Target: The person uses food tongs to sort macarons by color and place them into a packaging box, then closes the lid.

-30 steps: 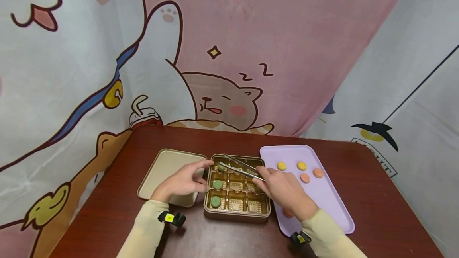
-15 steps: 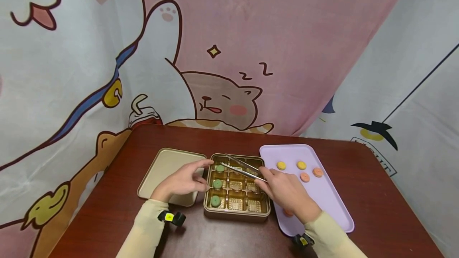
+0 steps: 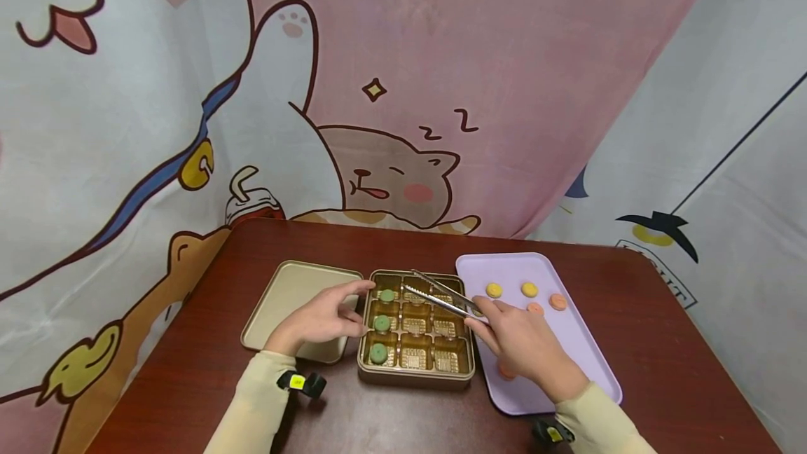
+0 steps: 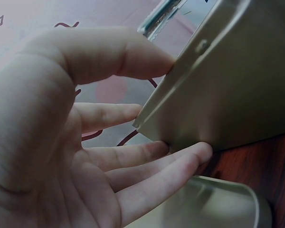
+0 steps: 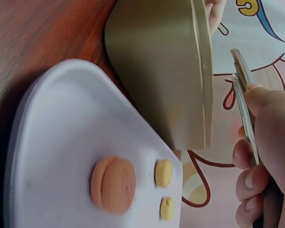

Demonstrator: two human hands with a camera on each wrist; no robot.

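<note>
Three green macarons (image 3: 382, 324) sit one to a compartment at 8, 9 and 10 o'clock in the gold tin (image 3: 416, 379), 12 being its far edge, while the steel tongs (image 5: 245, 114) hang above its 3-to-12 o'clock side, tips apart with nothing between them. I grip the tongs in my right hand (image 3: 526, 342), at the tin's 3 o'clock; my left hand (image 3: 324, 315) is at 9, fingers spread and nearly straight, thumb against the rim. The green macaron at 10 lies near the toothed tips, and I judge that a swing toward 9 could knock or scuff it. A push from my left fingers might slide the tin toward 3, into the lilac tray (image 3: 583, 359) just beside it, jostling the yellow macarons (image 3: 494, 290) and pink macarons (image 3: 557, 302) there. Squeezing the tongs too hard around one of those would likely dent or crack it; too lightly, and it could slip out. At 9, partly under my left hand, the lid (image 3: 296, 296) lies flat on the brown table (image 3: 656, 314), where a dipping wrist could nudge it. Beyond, at 12, a cartoon-cat curtain (image 3: 536, 54) hangs behind the table's far edge and, by my reckoning, poses no hazard.
</note>
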